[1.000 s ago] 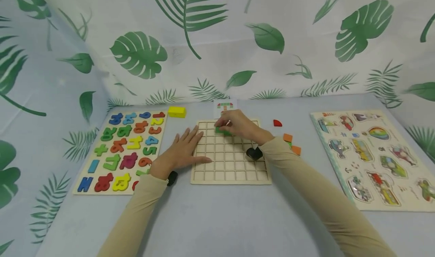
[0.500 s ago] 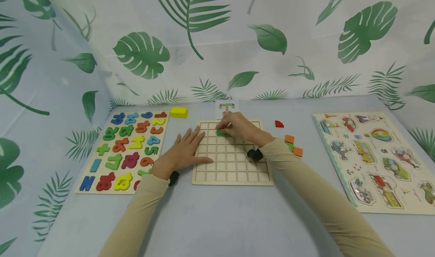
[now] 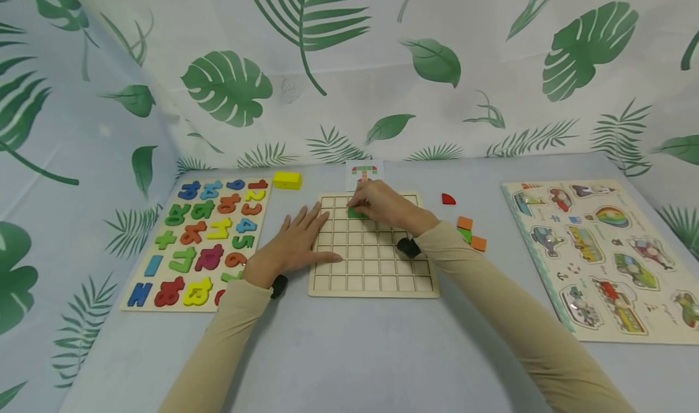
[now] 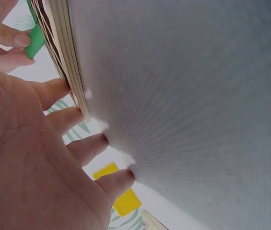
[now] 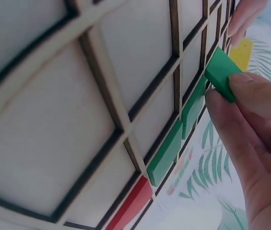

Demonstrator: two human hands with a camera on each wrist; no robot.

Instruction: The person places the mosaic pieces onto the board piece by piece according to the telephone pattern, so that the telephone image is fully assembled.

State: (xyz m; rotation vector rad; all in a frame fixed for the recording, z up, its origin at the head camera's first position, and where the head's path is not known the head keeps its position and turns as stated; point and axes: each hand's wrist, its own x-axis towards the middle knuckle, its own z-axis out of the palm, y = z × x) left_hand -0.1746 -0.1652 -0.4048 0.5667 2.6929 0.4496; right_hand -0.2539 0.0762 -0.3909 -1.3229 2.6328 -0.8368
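My right hand [image 3: 384, 204] pinches a green square tile [image 5: 221, 69] between thumb and fingers, over the far left part of the wooden grid board [image 3: 374, 267]. In the right wrist view that tile is tilted, its lower edge right at the grid. Along the same row sit two green tiles [image 5: 165, 154] and a red tile [image 5: 129, 206], largely hidden behind the hand in the head view. My left hand [image 3: 292, 243] lies spread at the board's left side, thumb over the grid; in the left wrist view some fingertips touch the board's edge [image 4: 61, 48].
A pattern card [image 3: 364, 170] lies behind the board. To the right are a red quarter-round piece [image 3: 448, 199], orange tiles [image 3: 478, 244] and a green tile [image 3: 465, 235]. A number puzzle [image 3: 158, 261] and yellow block [image 3: 287, 180] stand left, a picture puzzle [image 3: 595, 261] far right.
The head view has shifted slightly. My right hand keeps its pinch on the green tile with only small finger movement; my left hand stays at the board's side.
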